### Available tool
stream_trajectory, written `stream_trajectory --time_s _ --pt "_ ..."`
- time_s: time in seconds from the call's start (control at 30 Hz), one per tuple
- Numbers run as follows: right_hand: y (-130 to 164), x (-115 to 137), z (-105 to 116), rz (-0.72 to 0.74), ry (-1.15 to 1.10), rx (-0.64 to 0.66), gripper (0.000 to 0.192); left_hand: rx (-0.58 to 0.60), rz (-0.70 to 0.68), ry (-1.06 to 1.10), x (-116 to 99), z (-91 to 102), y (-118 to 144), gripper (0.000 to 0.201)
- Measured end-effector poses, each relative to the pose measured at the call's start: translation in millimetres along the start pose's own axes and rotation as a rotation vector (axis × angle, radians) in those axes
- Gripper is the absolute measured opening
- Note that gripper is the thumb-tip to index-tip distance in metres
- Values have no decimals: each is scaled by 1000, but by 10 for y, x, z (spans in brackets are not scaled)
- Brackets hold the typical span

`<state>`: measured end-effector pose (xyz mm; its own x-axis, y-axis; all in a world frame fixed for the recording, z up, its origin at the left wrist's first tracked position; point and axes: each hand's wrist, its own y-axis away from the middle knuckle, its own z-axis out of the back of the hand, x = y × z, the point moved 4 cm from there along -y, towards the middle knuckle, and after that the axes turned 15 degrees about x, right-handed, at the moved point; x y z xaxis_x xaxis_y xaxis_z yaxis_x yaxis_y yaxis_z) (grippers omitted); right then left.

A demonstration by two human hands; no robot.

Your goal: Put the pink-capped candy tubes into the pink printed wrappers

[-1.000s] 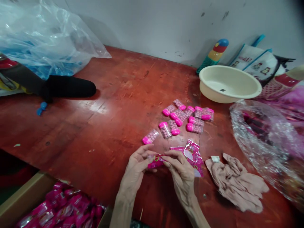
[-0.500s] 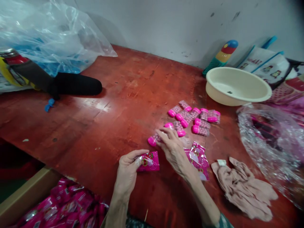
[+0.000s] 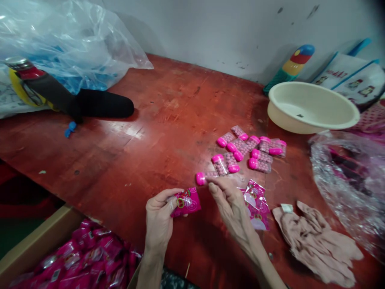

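Head view: the left hand [image 3: 158,218] pinches a pink packet [image 3: 189,202] between thumb and fingers. The right hand [image 3: 231,204] has its fingers drawn close together at the clear end of a pink-capped container [image 3: 200,178]; whether they grip it, I cannot tell. Beyond those fingers, more containers [image 3: 244,148] lie on the red surface [image 3: 174,120].

Your left hand [image 3: 159,218] hides one end of the printed pink packet [image 3: 190,201], its small lettering unreadable. Beyond and right of that grip, your right hand [image 3: 230,200] partly covers a pink-capped bead vial [image 3: 200,178]; whether you touch it, you cannot tell. Below left of the grip, the bottom edge cuts off the cardboard box [image 3: 39,237].
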<state>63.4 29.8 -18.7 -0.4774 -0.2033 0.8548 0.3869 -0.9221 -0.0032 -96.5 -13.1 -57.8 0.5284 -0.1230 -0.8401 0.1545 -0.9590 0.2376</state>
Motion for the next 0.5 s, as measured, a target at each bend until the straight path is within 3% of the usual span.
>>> stream_trajectory --time_s 0.1,0.23,0.37,0.5 --pt "60 13 -96 -100 -262 76 17 -23 -19 -61 39 -21 16 11" --pt "90 -19 -195 -203 -436 4 20 -66 -102 -247 98 0 60 15" --pt "135 9 -218 -183 -509 -92 5 -119 -200 -504 99 25 120 18" --pt "213 61 -248 -107 -459 -170 4 -150 -279 -692 32 3 171 18"
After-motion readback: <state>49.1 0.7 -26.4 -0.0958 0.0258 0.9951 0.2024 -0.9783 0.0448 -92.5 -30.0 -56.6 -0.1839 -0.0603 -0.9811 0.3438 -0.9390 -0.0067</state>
